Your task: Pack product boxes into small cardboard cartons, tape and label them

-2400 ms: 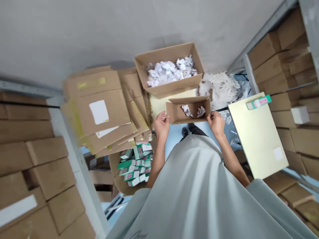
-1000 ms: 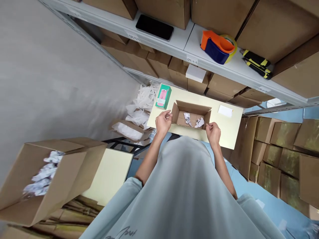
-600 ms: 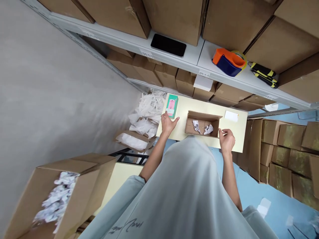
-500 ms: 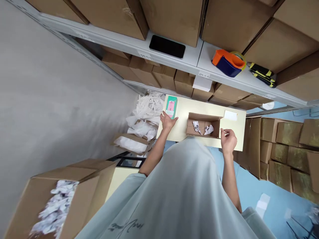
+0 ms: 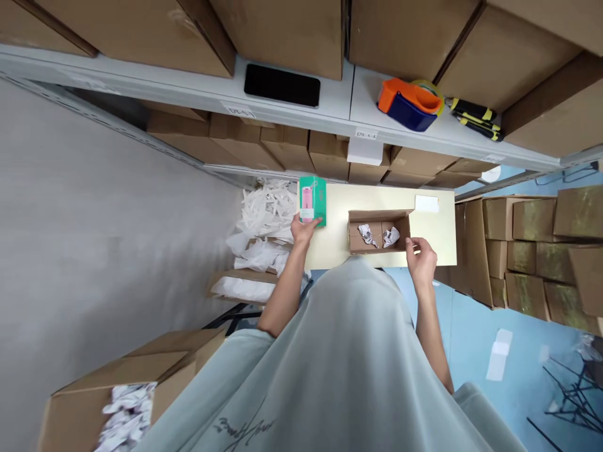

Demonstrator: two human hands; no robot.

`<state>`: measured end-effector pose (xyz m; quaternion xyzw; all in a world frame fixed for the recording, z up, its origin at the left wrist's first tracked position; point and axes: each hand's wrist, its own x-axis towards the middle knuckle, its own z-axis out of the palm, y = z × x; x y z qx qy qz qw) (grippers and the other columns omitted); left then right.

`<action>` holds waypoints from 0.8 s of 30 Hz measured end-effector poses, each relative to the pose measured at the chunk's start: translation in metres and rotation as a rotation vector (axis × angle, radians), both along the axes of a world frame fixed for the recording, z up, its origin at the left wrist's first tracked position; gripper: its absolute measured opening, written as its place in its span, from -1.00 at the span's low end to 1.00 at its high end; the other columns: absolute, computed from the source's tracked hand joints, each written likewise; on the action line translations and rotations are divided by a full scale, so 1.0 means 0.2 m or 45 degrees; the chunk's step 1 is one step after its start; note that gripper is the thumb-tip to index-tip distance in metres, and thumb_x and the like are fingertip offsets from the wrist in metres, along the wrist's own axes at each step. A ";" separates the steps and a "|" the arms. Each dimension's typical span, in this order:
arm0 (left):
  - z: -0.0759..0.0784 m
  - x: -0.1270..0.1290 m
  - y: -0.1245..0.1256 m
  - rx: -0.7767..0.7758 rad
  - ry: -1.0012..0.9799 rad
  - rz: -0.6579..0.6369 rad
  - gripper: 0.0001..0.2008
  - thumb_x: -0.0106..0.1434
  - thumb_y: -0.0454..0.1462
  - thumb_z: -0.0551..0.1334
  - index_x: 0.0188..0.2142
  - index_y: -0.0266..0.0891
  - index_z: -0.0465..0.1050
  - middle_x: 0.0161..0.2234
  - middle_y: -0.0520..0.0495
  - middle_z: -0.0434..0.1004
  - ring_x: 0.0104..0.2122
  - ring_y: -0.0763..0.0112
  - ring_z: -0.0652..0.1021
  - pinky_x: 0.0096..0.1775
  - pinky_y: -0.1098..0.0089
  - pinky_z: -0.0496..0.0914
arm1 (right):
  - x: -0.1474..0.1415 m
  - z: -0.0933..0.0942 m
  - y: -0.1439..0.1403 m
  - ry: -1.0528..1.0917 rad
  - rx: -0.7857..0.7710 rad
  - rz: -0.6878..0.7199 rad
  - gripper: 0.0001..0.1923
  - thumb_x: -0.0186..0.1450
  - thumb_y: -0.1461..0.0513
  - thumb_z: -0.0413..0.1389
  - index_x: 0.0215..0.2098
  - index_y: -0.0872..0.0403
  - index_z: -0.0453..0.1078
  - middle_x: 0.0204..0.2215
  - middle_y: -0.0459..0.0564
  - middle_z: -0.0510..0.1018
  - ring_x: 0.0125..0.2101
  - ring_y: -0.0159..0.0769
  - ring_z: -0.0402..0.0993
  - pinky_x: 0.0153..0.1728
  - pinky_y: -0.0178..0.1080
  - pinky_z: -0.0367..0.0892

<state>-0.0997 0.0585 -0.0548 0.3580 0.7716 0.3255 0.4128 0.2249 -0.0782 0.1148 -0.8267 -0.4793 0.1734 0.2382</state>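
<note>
My left hand [image 5: 303, 230] grips the lower end of a green box [image 5: 319, 198] with a pink picture on its face, at the left end of the cream tabletop [image 5: 336, 245]. The box looks tilted, with its side showing. An open cardboard box [image 5: 379, 217] stands mid-table. Inside it lie two crumpled pieces of paper [image 5: 391, 236], one towards each end. My right hand [image 5: 421, 258] is at that box's right end, thumb and fingertips closed on its edge.
On the shelf above lie a black phone [image 5: 281, 85], an orange and blue tape dispenser [image 5: 409, 104] and black-yellow cutters [image 5: 475, 118]. A white card [image 5: 426, 203] rests at the table's right. Shredded paper [image 5: 268, 204] is heaped left; stacked cartons [image 5: 522, 257] stand right.
My left hand has closed on the green box, which has turned to show more of its side. My right hand has come onto the cardboard box's edge. The camera view has shifted.
</note>
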 end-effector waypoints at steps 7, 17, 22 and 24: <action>0.46 0.02 -0.20 0.527 -0.305 -0.419 -0.12 0.03 -0.09 0.66 0.30 -0.12 0.41 0.23 -0.19 0.61 0.20 0.08 0.68 0.13 0.17 0.69 | 0.02 0.31 0.09 0.190 0.213 0.252 -0.59 0.55 -0.07 0.18 0.17 -0.01 0.56 0.01 0.12 0.72 -0.09 -0.12 0.70 -0.15 -0.10 0.65; 0.69 0.48 -0.25 0.408 -0.038 -0.975 -0.27 0.05 -0.47 0.37 0.25 -0.14 0.44 0.23 -0.13 0.62 0.19 0.08 0.63 0.19 0.14 0.59 | 0.24 0.38 0.25 0.007 -0.016 0.979 -0.09 0.46 0.31 0.18 0.68 -0.19 0.02 0.55 0.12 0.30 0.50 0.14 0.31 0.43 0.26 0.44; 0.59 0.45 -0.26 0.357 0.296 -1.138 -0.32 0.04 -0.51 0.34 0.19 -0.17 0.47 0.17 -0.19 0.63 0.21 -0.08 0.60 0.28 -0.01 0.49 | 0.30 0.00 0.32 0.046 -0.360 1.055 -0.24 0.34 0.33 0.27 0.48 0.09 0.22 0.37 0.30 0.45 0.23 0.15 0.59 0.18 0.10 0.60; 0.57 0.46 -0.27 0.335 0.344 -1.180 -0.31 0.04 -0.54 0.32 0.19 -0.18 0.47 0.17 -0.21 0.63 0.23 -0.09 0.59 0.30 -0.01 0.47 | 0.30 -0.09 0.32 -0.032 -0.490 1.078 -0.28 0.36 0.34 0.25 0.44 0.16 0.21 0.33 0.36 0.48 0.14 0.15 0.63 0.08 0.06 0.60</action>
